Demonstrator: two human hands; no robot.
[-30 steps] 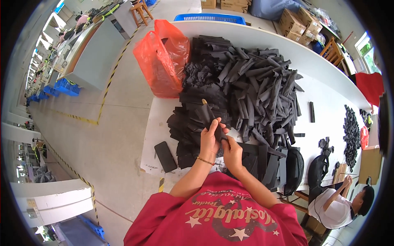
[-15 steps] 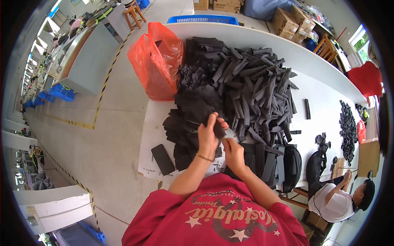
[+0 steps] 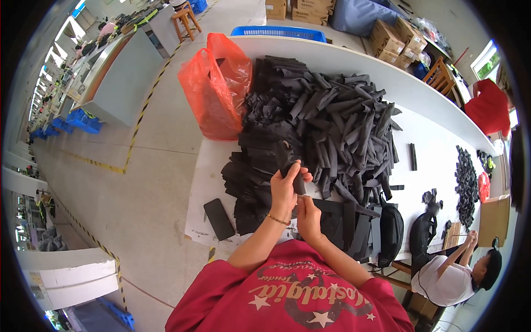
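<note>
My left hand [image 3: 285, 191] is closed around a black fabric tube [image 3: 284, 156], which slants up over the near side of a heap. Just below the tube's lower end, my right hand [image 3: 308, 218] is pinched together; what its fingertips hold, if anything, is too small to make out. Beneath and beyond my hands lie flat, overlapping black fabric pieces [image 3: 251, 182] on the left and a tall heap of rolled black strips [image 3: 345, 119] on the right.
A red plastic bag [image 3: 213, 91] stands at the heap's left, with a dark phone [image 3: 219, 219] nearer me. Black bags [image 3: 391, 232] lie to the right. Farther right, a person in white [image 3: 451, 279] works beside small black pieces [image 3: 466, 180]. A low partition [image 3: 442, 99] bounds the far edge.
The black tube now stands out longer above my left hand, pointing up and away. My right hand has shifted slightly left and down, and the whole view has moved a little.
</note>
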